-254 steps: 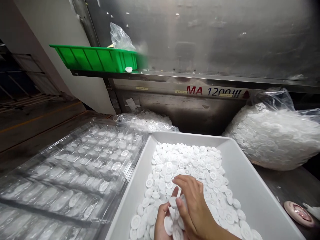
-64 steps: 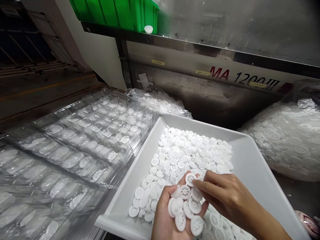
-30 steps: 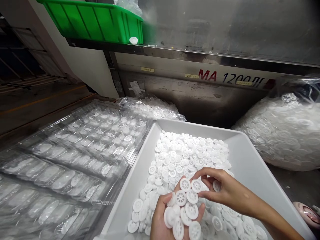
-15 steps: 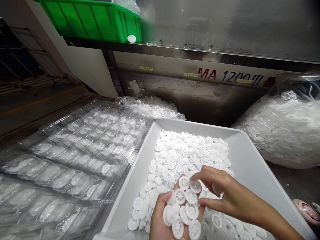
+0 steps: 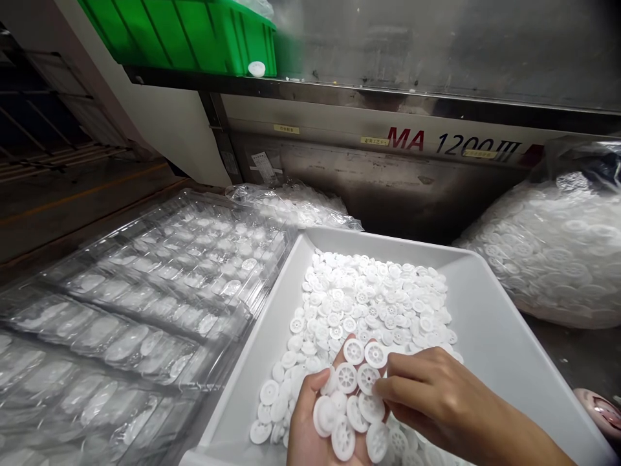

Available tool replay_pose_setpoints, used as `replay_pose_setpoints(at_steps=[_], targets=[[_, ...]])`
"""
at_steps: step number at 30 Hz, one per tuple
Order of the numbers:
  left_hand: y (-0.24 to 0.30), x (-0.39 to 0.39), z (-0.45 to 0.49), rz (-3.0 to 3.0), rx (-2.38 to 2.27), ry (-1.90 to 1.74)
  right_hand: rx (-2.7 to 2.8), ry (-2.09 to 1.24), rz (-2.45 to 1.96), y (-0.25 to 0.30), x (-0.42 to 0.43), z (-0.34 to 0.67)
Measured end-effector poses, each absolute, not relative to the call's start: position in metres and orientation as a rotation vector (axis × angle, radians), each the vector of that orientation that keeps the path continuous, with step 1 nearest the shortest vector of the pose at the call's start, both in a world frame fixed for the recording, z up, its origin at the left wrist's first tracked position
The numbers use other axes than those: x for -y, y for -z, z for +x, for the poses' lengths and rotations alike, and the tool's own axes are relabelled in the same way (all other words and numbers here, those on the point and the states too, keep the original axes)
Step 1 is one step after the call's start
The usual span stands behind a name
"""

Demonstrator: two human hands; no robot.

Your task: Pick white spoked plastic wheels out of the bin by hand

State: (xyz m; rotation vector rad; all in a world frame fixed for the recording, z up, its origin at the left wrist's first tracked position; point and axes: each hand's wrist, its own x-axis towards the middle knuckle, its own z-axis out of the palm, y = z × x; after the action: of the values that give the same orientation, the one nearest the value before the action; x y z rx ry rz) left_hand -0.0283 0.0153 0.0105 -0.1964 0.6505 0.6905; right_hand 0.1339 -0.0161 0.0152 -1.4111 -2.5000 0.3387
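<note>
My left hand (image 5: 310,430) lies palm up at the bottom middle, cupped under several white spoked plastic wheels (image 5: 353,396). My right hand (image 5: 429,395) reaches in from the right with its fingers curled, the fingertips pressing on the wheels in my left palm. Both hands hover over a white tray (image 5: 490,330) that holds a heap of the same white wheels (image 5: 373,298).
Clear plastic blister trays (image 5: 160,285) with wheels in their pockets cover the left. A small clear bag of wheels (image 5: 291,204) lies behind the white tray, a big one (image 5: 553,252) at the right. A green bin (image 5: 184,32) sits on the steel machine ledge. A pink round object (image 5: 599,411) is at the lower right.
My right hand has come down from a raised pinch above the tray onto the wheels in my left palm. The left hand has kept its handful throughout.
</note>
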Motion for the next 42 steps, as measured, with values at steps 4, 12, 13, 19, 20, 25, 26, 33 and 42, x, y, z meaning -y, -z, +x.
replay_pose_setpoints(at_steps=[4, 12, 13, 19, 20, 25, 26, 33, 42], targets=[[-0.007, -0.015, -0.026, -0.191, -0.680, -0.739, 2.454, -0.430, -1.445, -0.013, 0.016, 0.137], [-0.001, -0.014, -0.024, -0.186, -0.722, -0.802, 2.350, -0.626, -1.451, -0.022, 0.015, 0.138], [0.000, -0.014, -0.024, -0.182, -0.719, -0.800, 2.338, -0.643, -1.456, -0.026, 0.016, 0.137], [0.001, -0.016, -0.028, -0.172, -0.695, -0.800, 2.353, -0.722, -1.404, -0.038, 0.022, 0.128], [0.000, -0.016, -0.029, -0.191, -0.678, -0.789, 2.368, -0.702, -1.379, -0.037, 0.022, 0.126], [0.000, -0.016, -0.034, -0.268, -0.580, -0.725, 2.325, -0.776, -1.407, -0.033, 0.022, 0.118], [0.000, -0.015, -0.035, -0.261, -0.567, -0.717, 2.298, -0.818, -1.414, -0.033, 0.023, 0.117], [0.006, -0.014, -0.035, -0.133, -0.631, -0.801, 2.156, -1.081, -1.491, -0.040, 0.022, 0.113], [0.017, -0.012, -0.032, -0.094, -0.640, -0.877, 1.224, -1.555, -1.487, -0.026, 0.012, 0.133]])
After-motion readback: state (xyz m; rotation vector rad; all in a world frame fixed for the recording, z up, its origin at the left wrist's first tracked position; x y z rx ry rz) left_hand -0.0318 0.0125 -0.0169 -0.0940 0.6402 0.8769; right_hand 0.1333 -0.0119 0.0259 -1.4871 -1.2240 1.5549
